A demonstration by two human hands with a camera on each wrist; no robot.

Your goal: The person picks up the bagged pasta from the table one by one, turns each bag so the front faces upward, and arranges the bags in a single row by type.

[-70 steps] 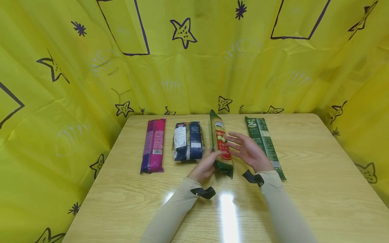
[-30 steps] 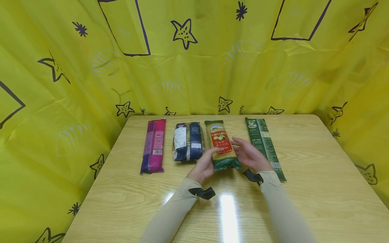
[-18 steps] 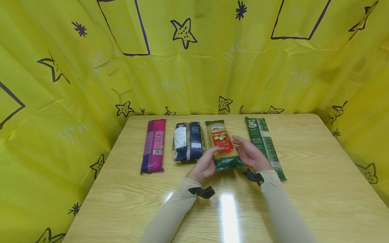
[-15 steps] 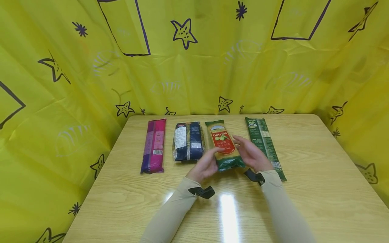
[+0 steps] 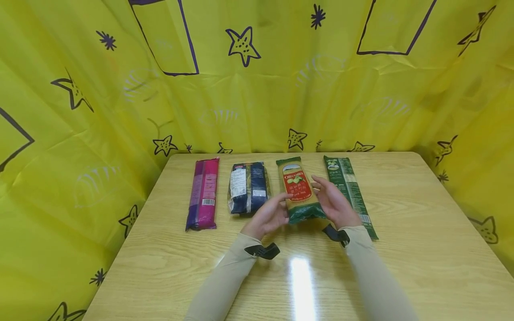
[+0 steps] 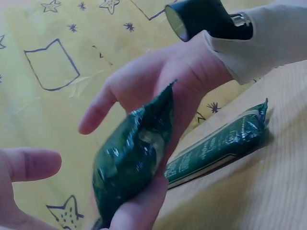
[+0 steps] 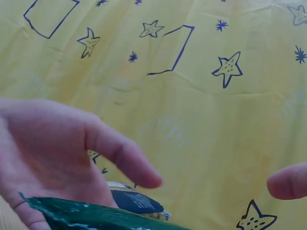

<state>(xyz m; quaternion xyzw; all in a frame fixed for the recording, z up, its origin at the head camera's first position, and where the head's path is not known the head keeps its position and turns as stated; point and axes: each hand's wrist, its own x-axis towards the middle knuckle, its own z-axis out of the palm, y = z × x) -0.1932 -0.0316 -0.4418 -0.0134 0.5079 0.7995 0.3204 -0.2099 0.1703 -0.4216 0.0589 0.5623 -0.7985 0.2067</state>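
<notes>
A gold and green bag of pasta point(image 5: 297, 182) with a red label lies face up across both hands in the head view. My left hand point(image 5: 268, 217) supports it from the left, fingers partly hidden beneath. On the other side my right hand point(image 5: 334, 206) touches the bag's right edge, palm turned inward. The left wrist view shows the bag's green end point(image 6: 132, 155) against the right hand point(image 6: 158, 79), whose thumb stands away from it. Over in the right wrist view, the left hand point(image 7: 53, 148) has its thumb raised off the green end point(image 7: 91, 215).
On the wooden table point(image 5: 160, 267) lie a pink and purple packet point(image 5: 204, 194), a dark blue bag point(image 5: 249, 187) and a flat green packet point(image 5: 350, 191), the last partly behind the right hand. A yellow curtain point(image 5: 273, 98) hangs behind the table.
The pasta bag was turned on its side and now shows its front upward. Most recently it has shifted slightly right, while the left hand has slid a little left with its thumb nearer the bag's edge.
</notes>
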